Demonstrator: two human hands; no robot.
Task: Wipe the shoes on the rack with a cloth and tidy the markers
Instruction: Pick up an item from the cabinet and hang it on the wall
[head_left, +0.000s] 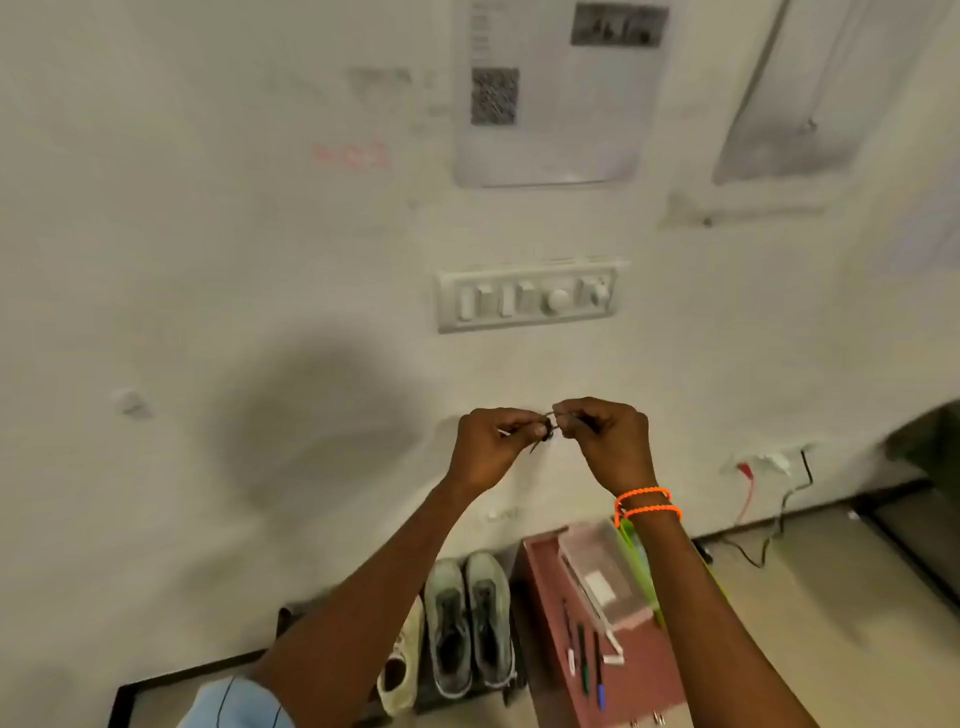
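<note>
Grey shoes (470, 623) sit beside markers (584, 660); both hands (550, 441) pinch something small.

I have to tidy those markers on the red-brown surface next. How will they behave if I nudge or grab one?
The markers look slim and round, so a sideways nudge would probably roll one across the flat red-brown surface. They look rigid and likely light, easy to pinch. They lie close together, so grabbing one may knock its neighbour.

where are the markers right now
In the head view, the markers lie side by side at lower right on the reddish-brown box, just right of the grey shoes and beside the clear plastic case.
</note>
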